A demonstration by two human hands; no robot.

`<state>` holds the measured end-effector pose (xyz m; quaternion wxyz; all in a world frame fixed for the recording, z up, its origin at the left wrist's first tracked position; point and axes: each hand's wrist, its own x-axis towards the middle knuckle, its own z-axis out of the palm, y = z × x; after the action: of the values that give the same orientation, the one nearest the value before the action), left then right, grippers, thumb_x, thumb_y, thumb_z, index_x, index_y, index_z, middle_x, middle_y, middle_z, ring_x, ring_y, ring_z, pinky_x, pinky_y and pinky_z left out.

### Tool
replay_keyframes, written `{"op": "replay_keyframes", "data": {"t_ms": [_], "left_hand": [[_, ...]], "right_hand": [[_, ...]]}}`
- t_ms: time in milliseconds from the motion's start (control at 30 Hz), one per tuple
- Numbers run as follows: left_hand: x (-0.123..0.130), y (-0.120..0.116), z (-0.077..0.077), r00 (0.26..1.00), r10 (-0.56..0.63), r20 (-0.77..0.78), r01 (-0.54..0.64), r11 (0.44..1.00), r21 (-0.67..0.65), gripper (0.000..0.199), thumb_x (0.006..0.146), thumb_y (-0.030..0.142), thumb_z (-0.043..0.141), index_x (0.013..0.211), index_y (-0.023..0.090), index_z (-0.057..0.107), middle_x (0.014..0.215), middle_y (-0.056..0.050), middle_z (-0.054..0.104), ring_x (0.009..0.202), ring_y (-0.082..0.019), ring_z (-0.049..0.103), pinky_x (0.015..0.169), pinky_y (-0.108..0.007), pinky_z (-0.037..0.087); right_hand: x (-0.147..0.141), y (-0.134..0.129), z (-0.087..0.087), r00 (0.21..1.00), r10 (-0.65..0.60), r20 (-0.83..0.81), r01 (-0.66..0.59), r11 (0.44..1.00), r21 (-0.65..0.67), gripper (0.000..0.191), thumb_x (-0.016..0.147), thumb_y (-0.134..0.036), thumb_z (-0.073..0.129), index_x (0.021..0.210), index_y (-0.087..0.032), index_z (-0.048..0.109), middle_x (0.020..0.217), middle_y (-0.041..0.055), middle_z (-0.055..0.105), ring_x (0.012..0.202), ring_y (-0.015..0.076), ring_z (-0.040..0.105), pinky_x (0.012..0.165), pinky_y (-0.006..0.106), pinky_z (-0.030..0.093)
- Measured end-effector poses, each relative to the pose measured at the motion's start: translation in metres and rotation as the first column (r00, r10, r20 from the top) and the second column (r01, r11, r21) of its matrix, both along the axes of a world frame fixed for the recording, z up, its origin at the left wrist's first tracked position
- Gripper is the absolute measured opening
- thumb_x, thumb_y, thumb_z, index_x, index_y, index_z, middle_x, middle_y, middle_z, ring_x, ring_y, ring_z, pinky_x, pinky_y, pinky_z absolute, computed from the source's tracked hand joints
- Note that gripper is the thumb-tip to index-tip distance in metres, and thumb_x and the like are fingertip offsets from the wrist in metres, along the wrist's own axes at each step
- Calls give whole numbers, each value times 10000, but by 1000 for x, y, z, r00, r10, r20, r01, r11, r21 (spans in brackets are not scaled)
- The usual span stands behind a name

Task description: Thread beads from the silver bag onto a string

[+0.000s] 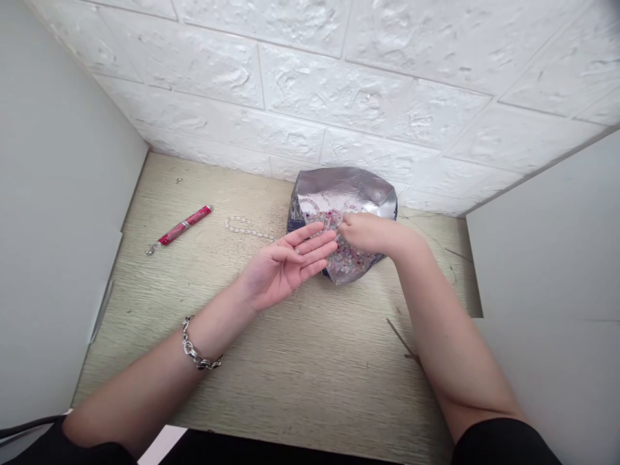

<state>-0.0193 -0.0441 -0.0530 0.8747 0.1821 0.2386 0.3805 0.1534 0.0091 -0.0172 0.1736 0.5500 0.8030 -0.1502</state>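
A silver-lined bag (346,187) stands with its mouth toward me against the wall, full of small clear, pink and red beads (356,258). My right hand (363,232) reaches into it, fingers curled together at the beads; whatever is between the fingertips is hidden. Palm up, my left hand (285,265) is held in front of the bag with its fingers stretched out. A tiny pale speck, perhaps a bead, shows by the left fingers. Left of the bag, a strand of clear beads (242,226) lies on the wooden tabletop (310,374).
A red, pen-shaped item (185,225) with a metal clasp lies at the left. Behind it, near the wall, is a tiny metal piece (179,180). White brick-patterned wall (300,77) rises at the back, with grey panels on both sides. Thin dark strips (401,337) lie near my right forearm.
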Motion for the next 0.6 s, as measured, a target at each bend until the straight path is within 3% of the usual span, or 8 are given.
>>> {"op": "replay_keyframes", "data": {"t_ms": [133,367,500,600], "left_hand": [[2,1,-1,998,32,-51,-32,999,-4,453,690,-76,394,1055,136,558,1062,-63,618,1008,-179,566,748,-208,509],[5,1,-2,982,133,-137,-131,991,18,316,710,-51,486,918,149,614,964,-34,643,883,-122,617,711,-163,511],[5,1,-1,967,202,-155,-203,979,15,278,693,-65,512,842,141,624,922,-22,652,858,-103,620,709,-144,505],[5,2,-1,955,242,-173,-243,970,17,261,680,-67,528,807,140,625,890,-17,660,828,-91,621,723,-143,501]], "right_hand": [[1,0,3,998,-32,-61,37,996,80,259,820,-183,305,735,-114,540,767,97,594,615,127,495,528,213,305],[3,-10,24,970,-108,-220,127,989,76,306,839,-289,326,632,-142,496,698,58,569,601,116,459,531,218,292],[0,-20,36,944,-60,-323,82,995,56,246,800,-315,429,664,-154,554,652,6,557,581,97,442,527,214,275],[-4,-25,38,888,14,-460,-55,996,-75,183,769,-304,478,721,-171,594,667,-21,563,601,86,454,541,208,286]]}}
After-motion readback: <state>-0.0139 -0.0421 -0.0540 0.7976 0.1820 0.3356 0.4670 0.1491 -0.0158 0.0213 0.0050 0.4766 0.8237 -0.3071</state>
